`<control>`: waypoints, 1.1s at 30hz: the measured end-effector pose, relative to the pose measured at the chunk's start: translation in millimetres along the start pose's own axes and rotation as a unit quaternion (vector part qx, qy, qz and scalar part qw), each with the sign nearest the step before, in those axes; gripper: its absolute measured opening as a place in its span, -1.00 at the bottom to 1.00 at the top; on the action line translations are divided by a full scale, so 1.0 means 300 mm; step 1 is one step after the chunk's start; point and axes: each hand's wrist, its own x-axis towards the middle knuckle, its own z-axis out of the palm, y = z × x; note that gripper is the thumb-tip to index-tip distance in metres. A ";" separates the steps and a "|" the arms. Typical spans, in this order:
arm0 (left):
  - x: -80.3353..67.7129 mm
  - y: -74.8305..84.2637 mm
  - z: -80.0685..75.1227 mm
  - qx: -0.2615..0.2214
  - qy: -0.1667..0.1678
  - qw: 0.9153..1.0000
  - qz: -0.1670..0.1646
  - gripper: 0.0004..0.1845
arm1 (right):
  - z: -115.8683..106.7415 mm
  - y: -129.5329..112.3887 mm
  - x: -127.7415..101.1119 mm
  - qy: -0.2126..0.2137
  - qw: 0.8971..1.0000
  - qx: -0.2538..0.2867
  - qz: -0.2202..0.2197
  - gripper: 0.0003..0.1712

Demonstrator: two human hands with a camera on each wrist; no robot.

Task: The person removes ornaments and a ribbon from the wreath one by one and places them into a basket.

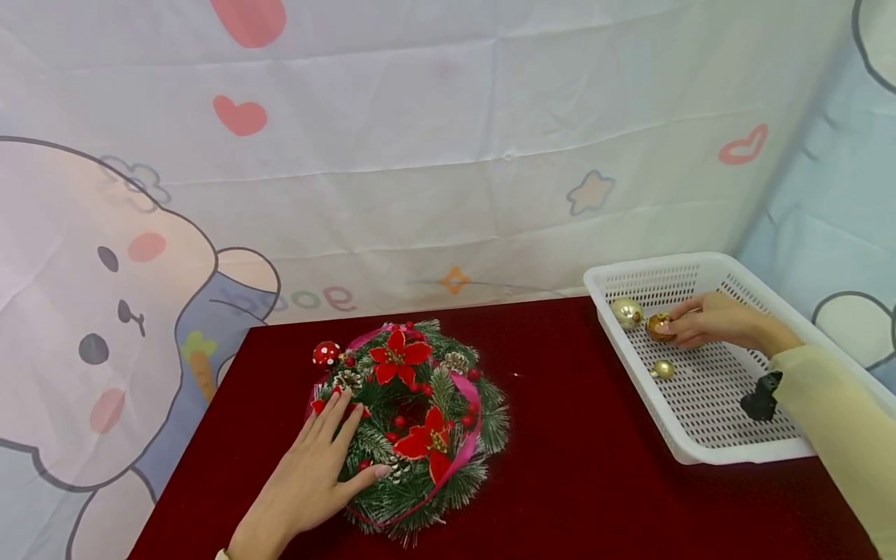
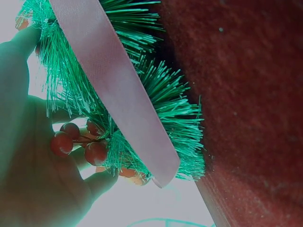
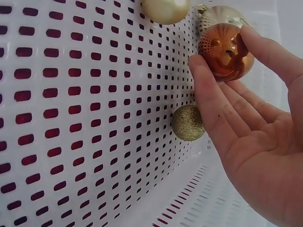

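Observation:
A green Christmas wreath lies on the dark red cloth, with red poinsettias, berries, pine cones and a pink ribbon. My left hand rests on its left side, fingers spread and nearly straight. Seen from the left wrist, that hand reaches round the needles and red berries beside the ribbon. Inside the white basket, my right hand pinches a shiny copper-coloured Christmas ball between thumb and fingers. Just below those fingers is a glittery gold ball.
A larger pale gold ball and a small gold one lie in the basket's left part. Near its front right sits a black object. A red ball with white dots sits at the wreath's upper left edge. Behind hangs a printed cloth.

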 end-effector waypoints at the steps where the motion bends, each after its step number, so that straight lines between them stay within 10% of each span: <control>1: 0.002 -0.001 0.000 0.000 -0.001 1.000 0.000 0.05 | 0.003 -0.002 0.003 0.001 1.000 0.001 0.002 -0.25; 33: 0.000 -0.004 -0.002 -0.008 -0.009 1.000 -0.008 0.06 | -0.001 -0.071 -0.032 0.021 0.992 -0.123 -0.023 -0.24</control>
